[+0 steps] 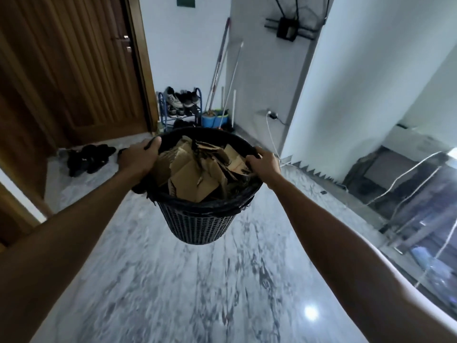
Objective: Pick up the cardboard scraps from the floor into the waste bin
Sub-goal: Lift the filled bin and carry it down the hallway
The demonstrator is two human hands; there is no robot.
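A black mesh waste bin (200,225) with a dark liner hangs in the air above the marble floor, carried between both hands. Brown cardboard scraps (195,174) fill it up to the rim. My left hand (138,158) grips the rim on the left side, thumb over the edge. My right hand (263,164) grips the rim on the right side, fingers curled inside it. No scraps show on the floor in view.
A wooden door (74,70) stands at the left with dark shoes (89,158) on the floor beside it. Ahead are a blue shoe rack (180,107), a bucket (214,118) and mop handles. A white wall corner (346,95) and a glass panel (408,206) are at the right.
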